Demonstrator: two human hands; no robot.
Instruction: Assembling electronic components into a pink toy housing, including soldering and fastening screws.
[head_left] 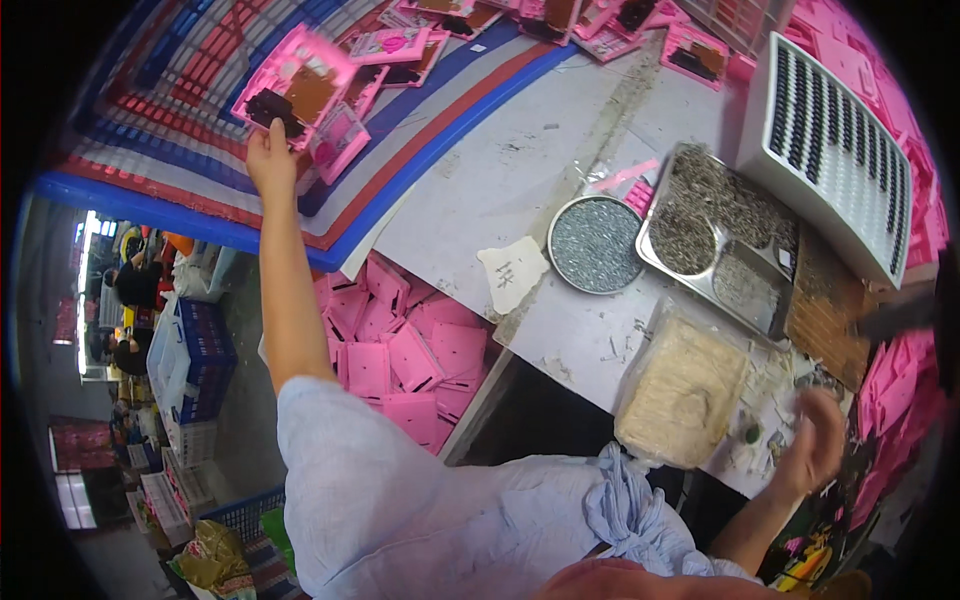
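Observation:
My left hand [270,155] is stretched out to the far left, its fingers closed on the near edge of a pink plastic case [318,57]. The case has a brown panel and a black piece in it. It is held over a striped sheet [450,130] in a blue-rimmed tray, beside another pink case with a clear lid [340,146]. At the lower right, my right hand [815,445] hovers near the table's edge, fingers loosely curved and apart from the thumb, with nothing visible in it. Next to it lies a plastic-wrapped beige block [682,390].
A round tin of small grey metal parts [595,245] stands mid-table. Beside it is a metal tray [655,225] of screws or pins. A white rack with black rows [830,150] stands at right. Pink panels [400,355] fill a space below the table's left edge.

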